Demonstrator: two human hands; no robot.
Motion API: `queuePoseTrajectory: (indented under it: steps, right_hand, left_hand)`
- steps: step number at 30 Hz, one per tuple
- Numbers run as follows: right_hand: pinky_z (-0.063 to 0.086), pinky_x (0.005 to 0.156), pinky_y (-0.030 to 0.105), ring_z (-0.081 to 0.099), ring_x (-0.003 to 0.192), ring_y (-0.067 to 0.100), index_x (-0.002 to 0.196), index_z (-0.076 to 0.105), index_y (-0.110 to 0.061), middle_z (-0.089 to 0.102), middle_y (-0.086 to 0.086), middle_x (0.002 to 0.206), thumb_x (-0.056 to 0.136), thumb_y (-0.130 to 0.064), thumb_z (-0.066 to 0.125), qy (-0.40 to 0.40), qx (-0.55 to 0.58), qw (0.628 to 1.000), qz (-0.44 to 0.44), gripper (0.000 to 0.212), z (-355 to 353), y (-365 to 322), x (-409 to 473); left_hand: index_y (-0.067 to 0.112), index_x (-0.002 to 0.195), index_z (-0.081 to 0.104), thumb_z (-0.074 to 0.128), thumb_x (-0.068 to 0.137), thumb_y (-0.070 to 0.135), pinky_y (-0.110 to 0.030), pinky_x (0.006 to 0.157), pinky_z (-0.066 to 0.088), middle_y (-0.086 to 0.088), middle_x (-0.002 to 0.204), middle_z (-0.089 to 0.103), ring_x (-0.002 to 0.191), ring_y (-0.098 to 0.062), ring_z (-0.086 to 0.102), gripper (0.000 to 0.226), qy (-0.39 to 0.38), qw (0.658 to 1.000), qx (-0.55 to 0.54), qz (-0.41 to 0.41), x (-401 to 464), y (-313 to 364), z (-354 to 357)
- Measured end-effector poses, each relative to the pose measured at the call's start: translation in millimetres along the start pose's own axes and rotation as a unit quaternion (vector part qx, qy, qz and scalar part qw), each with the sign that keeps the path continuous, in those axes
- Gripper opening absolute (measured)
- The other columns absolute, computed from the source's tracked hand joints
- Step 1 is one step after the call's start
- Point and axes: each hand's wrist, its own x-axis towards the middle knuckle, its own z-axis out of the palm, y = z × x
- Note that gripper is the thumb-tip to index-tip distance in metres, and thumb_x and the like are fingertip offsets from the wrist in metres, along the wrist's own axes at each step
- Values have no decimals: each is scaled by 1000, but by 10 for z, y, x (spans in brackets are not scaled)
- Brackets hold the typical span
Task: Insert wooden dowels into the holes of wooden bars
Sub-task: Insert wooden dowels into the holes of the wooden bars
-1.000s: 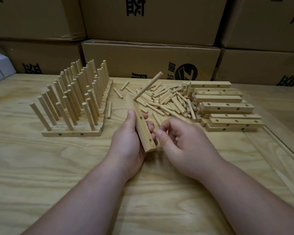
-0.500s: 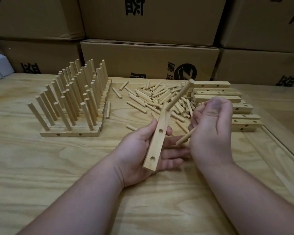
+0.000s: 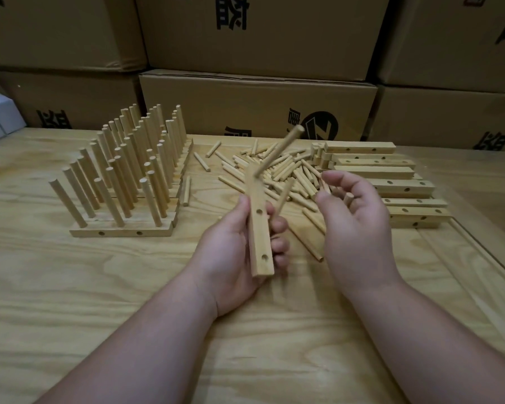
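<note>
The left hand gripped a pale, square-section wooden bar upright, thumb on one side and fingers curled round the other. One light round dowel already stood slanting from the bar's far end, and a second dowel leaned from its right side just above the fingers, blurred, so how deep it sat could not be told. Two holes on the face nearer the wrist were unfilled. The right hand, just right of the bar and apart from it, was loosely cupped around a short dowel stub lying against its fingers.

The likeliest fault, I judged, was the second dowel being only half seated: tilting the bar could let it drop among the loose dowel pile beyond both hands. The loosely cradled stub could also slip out. Pushing a dowel in at a slant might jam it, and the bar's one-handed grip gave little resistance.
</note>
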Motion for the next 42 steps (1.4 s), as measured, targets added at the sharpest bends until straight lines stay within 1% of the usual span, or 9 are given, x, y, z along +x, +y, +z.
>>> queuePoseTrajectory:
  steps: [4, 6, 9, 12, 15, 21, 27, 33, 42]
  right_hand:
    - [51, 97, 35, 61, 102, 4, 101, 72, -33, 66, -10, 111, 103, -21, 50, 39, -37, 998, 25, 25, -15, 12, 50]
    - [47, 103, 27, 58, 110, 0, 103, 72, -36, 63, -9, 119, 103, -27, 50, 45, -68, 997, 0, 23, -10, -5, 47]
    - [45, 84, 7, 57, 99, -5, 105, 73, -38, 59, -8, 109, 100, -43, 52, 43, -96, 994, -34, 21, -20, -38, 42]
    - [45, 56, 11, 55, 63, -3, 101, 74, -37, 59, -5, 71, 87, -66, 52, 12, -42, 999, -31, 39, -12, -86, -7]
    - [39, 46, 18, 45, 53, 7, 94, 75, -33, 50, 11, 61, 82, -70, 56, -16, 1, 999, -30, 43, 9, -105, -47]
    - [49, 58, 19, 57, 59, 7, 89, 77, -22, 69, -1, 70, 83, -58, 60, -76, 24, 997, -5, 40, 16, -64, -37]
    - [50, 60, 21, 60, 60, 8, 87, 75, -21, 69, -2, 69, 87, -50, 58, -118, -6, 993, 17, 34, 29, -21, -35]
    - [59, 73, 31, 69, 77, 8, 94, 75, -31, 75, -8, 85, 88, -27, 75, -163, -59, 984, 28, 7, -31, 21, 2]
    - [59, 75, 39, 71, 76, 9, 92, 76, -31, 75, -6, 79, 90, -28, 73, -187, -77, 979, 16, 5, -68, 25, 51]
  left_hand:
    - [18, 97, 60, 37, 104, 55, -28, 49, 41, -3, 73, 52, 54, -16, 46, 44, 87, 993, -24, 81, 41, 30, -13]
    - [17, 97, 63, 38, 104, 55, -29, 47, 41, -3, 72, 52, 53, -16, 47, 46, 105, 989, -22, 97, 46, 17, -14]
    - [18, 96, 67, 39, 103, 56, -29, 44, 42, -2, 73, 52, 53, -15, 48, 48, 133, 985, 7, 112, 66, -10, -14]
    - [18, 96, 69, 41, 102, 57, -29, 43, 42, -3, 75, 51, 53, -14, 47, 49, 151, 981, 30, 121, 72, -26, -17]
    - [15, 101, 69, 43, 102, 56, -28, 44, 40, -3, 76, 51, 53, -14, 46, 48, 154, 979, 43, 124, 62, -35, -8]
    - [12, 103, 67, 45, 103, 53, -28, 44, 39, -4, 75, 55, 53, -15, 46, 47, 158, 977, 70, 127, 55, -49, 4]
    - [16, 96, 71, 42, 103, 53, -28, 46, 39, -2, 71, 55, 53, -13, 45, 48, 158, 976, 73, 131, 65, -58, 1]
    - [18, 97, 69, 42, 104, 53, -27, 49, 39, -1, 75, 53, 54, -13, 43, 45, 156, 974, 97, 136, 67, -61, 5]
    - [19, 95, 64, 36, 106, 50, -28, 49, 40, -3, 80, 49, 57, -12, 43, 42, 157, 958, 158, 178, 72, -116, 15]
